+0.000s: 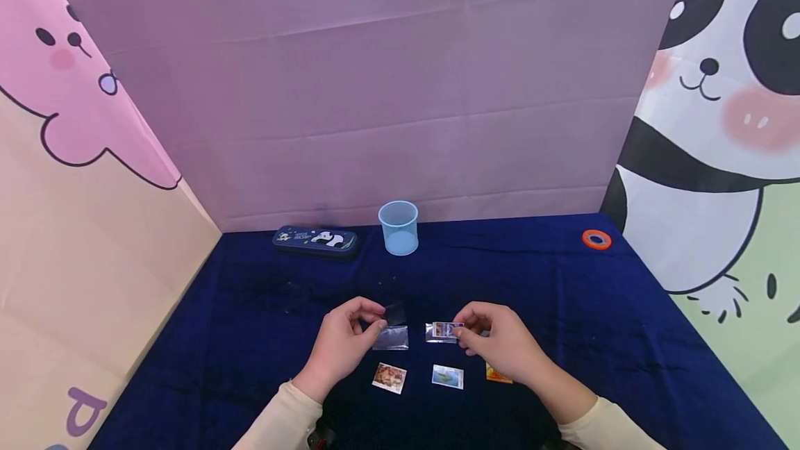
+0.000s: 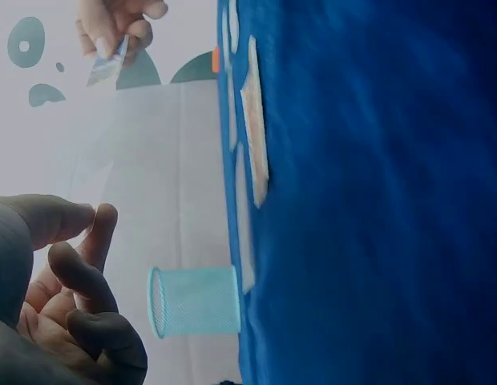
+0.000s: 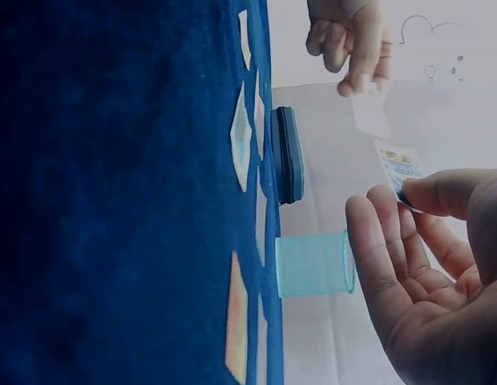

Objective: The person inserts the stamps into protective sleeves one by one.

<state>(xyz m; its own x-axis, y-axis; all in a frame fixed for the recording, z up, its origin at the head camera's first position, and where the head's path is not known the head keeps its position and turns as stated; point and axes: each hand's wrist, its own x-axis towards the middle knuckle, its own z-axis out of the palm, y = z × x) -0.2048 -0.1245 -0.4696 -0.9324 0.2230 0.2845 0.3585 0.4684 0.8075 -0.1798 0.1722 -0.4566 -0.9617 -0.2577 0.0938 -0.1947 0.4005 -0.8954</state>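
The left hand [image 1: 340, 344] pinches a thin clear sleeve [image 1: 394, 314] between thumb and forefinger, holding it up off the desk [image 1: 250, 339]; its other fingers are bent towards the palm. The right hand [image 1: 500, 339] has its grip on a small printed card [image 1: 446, 330], the thumb pressing it against the fingers, and both wrist views show this card raised above the cloth, facing the clear sleeve but apart from it. Flat on the dark blue cloth, just beside the left fingertips in the head view, lies a shiny transparent pouch [image 1: 390, 340]; a second pouch [image 1: 429, 332] shows behind the held card, which covers part of it. Nearer the person, three more cards lie in a loose row: a brown one [image 1: 389, 378] set at a slant below the left hand, a pale blue-green one [image 1: 447, 377] in the middle, and an orange-yellow one [image 1: 498, 374] partly hidden by the right hand. Along the back edge stand a dark pencil case [image 1: 315, 241] with a panda on its lid and, to its right, a light blue mesh cup [image 1: 398, 229]. An orange ring [image 1: 596, 239] lies near the far right corner. Behind, a mauve cloth [image 1: 400, 89] hangs as a backdrop.
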